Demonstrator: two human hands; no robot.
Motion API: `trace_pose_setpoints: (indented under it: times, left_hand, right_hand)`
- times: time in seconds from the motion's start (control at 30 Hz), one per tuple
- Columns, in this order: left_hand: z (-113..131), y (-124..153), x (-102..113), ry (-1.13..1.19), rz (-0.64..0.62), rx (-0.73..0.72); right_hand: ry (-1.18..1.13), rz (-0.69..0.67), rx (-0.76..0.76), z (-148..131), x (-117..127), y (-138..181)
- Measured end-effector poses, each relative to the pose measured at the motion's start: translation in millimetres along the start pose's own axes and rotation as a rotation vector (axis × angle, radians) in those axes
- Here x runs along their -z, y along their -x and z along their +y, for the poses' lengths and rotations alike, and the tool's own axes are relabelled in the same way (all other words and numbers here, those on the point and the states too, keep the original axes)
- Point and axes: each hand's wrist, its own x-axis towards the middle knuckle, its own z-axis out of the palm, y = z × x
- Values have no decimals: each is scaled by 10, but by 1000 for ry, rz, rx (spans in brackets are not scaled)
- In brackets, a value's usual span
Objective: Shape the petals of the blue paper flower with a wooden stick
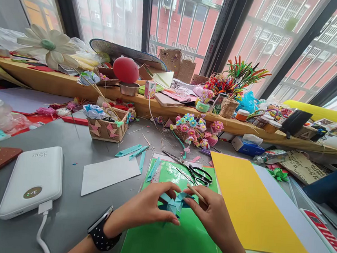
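Head view: my left hand (pixel 146 207) and right hand (pixel 211 213) meet over the green sheet (pixel 173 241) at the near edge of the grey table (pixel 69 208).

Item held: a folded teal paper piece (pixel 175 202), raised just above the green sheet between both hands.

Hand state: the left hand pinches the piece's left side, thumb on top and fingers curled beneath. The right hand pinches its right side, and a thin wooden stick (pixel 198 195) lies across those fingers, pointing to 10 o'clock.

Surroundings, taken from the piece: scissors (pixel 196 174) at 1 o'clock, near. Yellow card (pixel 247 204) at 3 o'clock, just beside my right hand. Spare teal strips (pixel 132 151) at 11 o'clock. White power bank (pixel 32 181) at 9 o'clock, well apart.

Assessment: the piece is small and its points look thin, so I judge a light, even pinch from both sides is called for, with pressure close to the creases rather than at the tips. The stick should stay flat along the fingers so that it does not dent the paper. Working low over the green sheet keeps the piece steady.
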Motion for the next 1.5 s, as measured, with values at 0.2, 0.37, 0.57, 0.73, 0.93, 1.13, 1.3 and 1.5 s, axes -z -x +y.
trace_pose_setpoints:
  times: [0.2, 0.37, 0.57, 0.73, 0.93, 1.13, 1.3, 1.5]
  left_hand:
    - [-6, -6, -18, -8, 26, 4]
    - [44, 6, -14, -48, 56, 35]
    - [74, 31, -2, -61, 23, 14]
    - [84, 35, -10, -104, 34, 13]
    - [79, 40, -14, -101, 13, 19]
    - [66, 40, -16, -98, 34, 1]
    - [86, 41, -17, -128, 36, 10]
    - [88, 37, -22, -148, 69, 9]
  right_hand:
    - [33, 47, -1, -8, -70, 8]
    - [-5, 37, -14, -2, -92, 2]
    - [13, -80, -9, 10, -25, -21]
    - [-2, -39, 10, 4, -43, -6]
    - [-1, -58, 6, 1, -24, -9]
    - [3, -57, 22, 16, -16, -11]
    - [20, -30, 20, -19, -39, 5]
    - [72, 20, 52, -15, -97, 5]
